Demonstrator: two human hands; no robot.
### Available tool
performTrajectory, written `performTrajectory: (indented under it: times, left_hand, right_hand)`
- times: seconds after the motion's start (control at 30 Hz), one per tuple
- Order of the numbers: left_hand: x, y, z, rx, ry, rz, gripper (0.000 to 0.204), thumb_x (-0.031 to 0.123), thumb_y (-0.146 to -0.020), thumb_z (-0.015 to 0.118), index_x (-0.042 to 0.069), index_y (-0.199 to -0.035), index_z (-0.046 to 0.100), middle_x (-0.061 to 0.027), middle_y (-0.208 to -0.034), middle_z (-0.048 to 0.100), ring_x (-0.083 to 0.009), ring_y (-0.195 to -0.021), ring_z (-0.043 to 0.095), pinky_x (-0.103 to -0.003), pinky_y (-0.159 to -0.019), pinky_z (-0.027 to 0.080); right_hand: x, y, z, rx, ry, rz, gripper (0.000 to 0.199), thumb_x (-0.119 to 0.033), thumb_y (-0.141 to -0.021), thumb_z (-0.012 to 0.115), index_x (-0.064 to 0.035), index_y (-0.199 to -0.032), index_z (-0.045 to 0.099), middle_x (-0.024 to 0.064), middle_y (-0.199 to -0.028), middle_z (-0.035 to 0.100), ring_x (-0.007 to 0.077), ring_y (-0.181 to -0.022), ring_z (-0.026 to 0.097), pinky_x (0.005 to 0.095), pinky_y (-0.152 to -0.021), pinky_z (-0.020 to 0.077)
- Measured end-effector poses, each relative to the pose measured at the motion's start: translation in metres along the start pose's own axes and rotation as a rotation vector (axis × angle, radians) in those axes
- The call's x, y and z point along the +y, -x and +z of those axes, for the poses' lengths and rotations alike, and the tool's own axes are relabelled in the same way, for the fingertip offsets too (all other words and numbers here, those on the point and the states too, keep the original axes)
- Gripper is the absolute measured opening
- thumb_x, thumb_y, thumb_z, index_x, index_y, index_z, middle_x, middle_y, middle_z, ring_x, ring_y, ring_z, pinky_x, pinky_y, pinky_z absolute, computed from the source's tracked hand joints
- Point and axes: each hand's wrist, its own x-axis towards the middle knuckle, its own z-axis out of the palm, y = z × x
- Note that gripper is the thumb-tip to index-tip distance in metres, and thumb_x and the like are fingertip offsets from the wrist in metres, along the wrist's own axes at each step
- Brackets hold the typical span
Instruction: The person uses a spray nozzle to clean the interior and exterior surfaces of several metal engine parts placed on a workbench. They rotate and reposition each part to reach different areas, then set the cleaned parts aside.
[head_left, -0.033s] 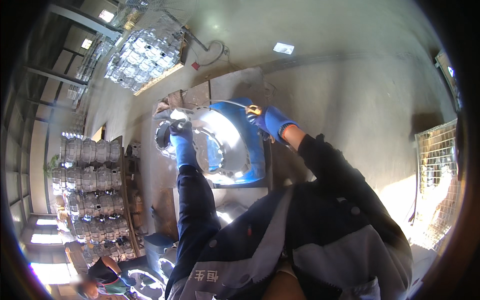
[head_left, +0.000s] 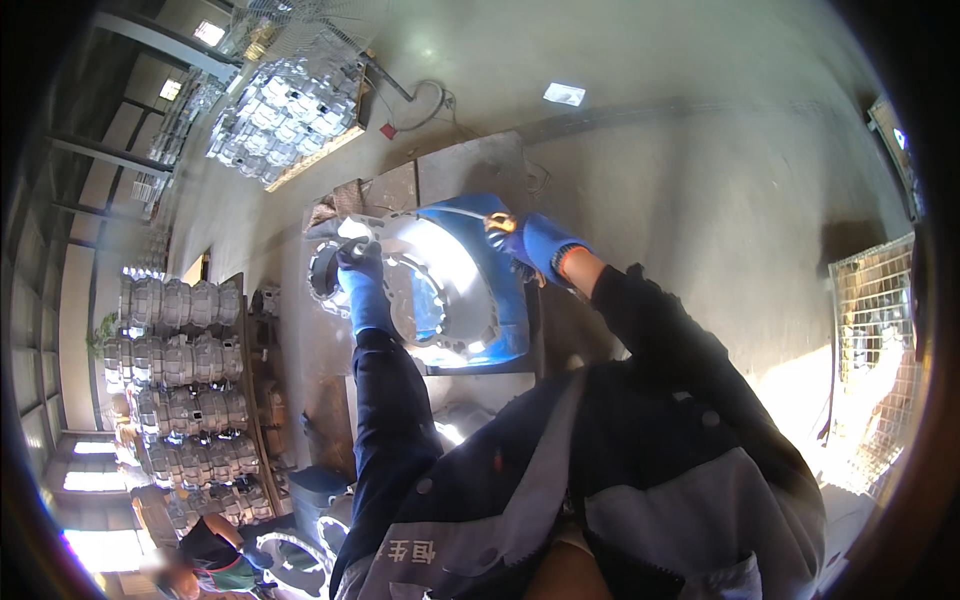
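Note:
A large silvery metal housing [head_left: 466, 275] with a wide round opening and a notched flange lies on a blue pad [head_left: 512, 325] on the workbench. My left hand [head_left: 360, 265], in a dark and blue glove, is closed on the housing's left part, beside a smaller ring-shaped end [head_left: 325, 270]. To the right, my gloved right hand [head_left: 520, 243] is closed round a tool [head_left: 499, 222] with a yellow-and-black handle. Its thin shaft points left over the far rim of the housing. Glare hides where the tip ends.
A brown cloth [head_left: 338, 203] lies at the bench's far left corner. Stacked metal castings stand on a pallet [head_left: 290, 110] far left and on a rack [head_left: 190, 350] at left. Another person [head_left: 215, 545] handles a casting lower left. A wire cage [head_left: 875, 350] stands at right.
My right hand and the tool have shifted slightly left. My left hand stays on the housing.

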Motion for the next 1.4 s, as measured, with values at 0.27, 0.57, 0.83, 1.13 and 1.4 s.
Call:
performTrajectory:
  times: [0.27, 0.57, 0.83, 1.13, 1.4]
  left_hand:
    - [0.007, 0.004, 0.005, 0.057, 0.145, 0.054, 0.023, 0.000, -0.077, 0.075, 0.004, -0.098, 0.066, -0.0068, -0.087, 0.067, -0.0172, -0.078, 0.062, -0.031, -0.072, 0.054]
    - [0.067, 0.023, 0.009, 0.018, -0.290, 0.031, 0.026, 0.004, -0.077, 0.078, 0.009, -0.100, 0.068, -0.0032, -0.082, 0.066, -0.0116, -0.071, 0.059, -0.027, -0.064, 0.049]
    - [0.062, 0.025, -0.001, 0.030, -0.196, -0.012, 0.026, 0.017, -0.078, 0.079, 0.012, -0.101, 0.069, -0.0018, -0.087, 0.069, -0.0127, -0.075, 0.060, -0.031, -0.071, 0.049]
    - [0.089, 0.033, -0.009, 0.014, -0.289, -0.141, 0.030, 0.009, -0.076, 0.078, 0.005, -0.101, 0.063, -0.0072, -0.095, 0.068, -0.0175, -0.088, 0.064, -0.032, -0.079, 0.051]
    - [0.007, 0.004, -0.009, 0.061, -0.074, 0.036, 0.027, 0.008, -0.075, 0.081, 0.010, -0.099, 0.069, 0.0000, -0.084, 0.068, -0.0115, -0.072, 0.059, -0.028, -0.065, 0.051]
  right_hand:
    - [0.058, -0.069, 0.029, 0.213, 0.074, -0.361, 0.042, -0.042, -0.087, 0.066, -0.0051, -0.108, 0.067, 0.0196, -0.088, 0.069, 0.0318, -0.073, 0.068, 0.0413, -0.066, 0.0526]
    - [0.021, -0.024, 0.015, 0.139, 0.189, -0.311, 0.041, -0.041, -0.092, 0.056, -0.0133, -0.122, 0.062, 0.0159, -0.090, 0.067, 0.0271, -0.069, 0.065, 0.0393, -0.068, 0.0559]
    - [0.011, -0.017, 0.021, 0.057, 0.111, -0.148, 0.045, -0.042, -0.094, 0.053, -0.0142, -0.129, 0.056, 0.0138, -0.106, 0.067, 0.0301, -0.079, 0.069, 0.0435, -0.053, 0.0571]
    - [-0.006, -0.011, 0.011, -0.064, 0.170, -0.155, 0.049, -0.037, -0.094, 0.058, -0.0101, -0.134, 0.053, 0.0125, -0.112, 0.067, 0.0267, -0.086, 0.067, 0.0356, -0.075, 0.0531]
    - [0.027, -0.053, 0.035, 0.046, 0.132, -0.216, 0.040, -0.038, -0.095, 0.055, -0.0184, -0.130, 0.057, 0.0105, -0.087, 0.067, 0.0222, -0.065, 0.064, 0.0369, -0.065, 0.0572]
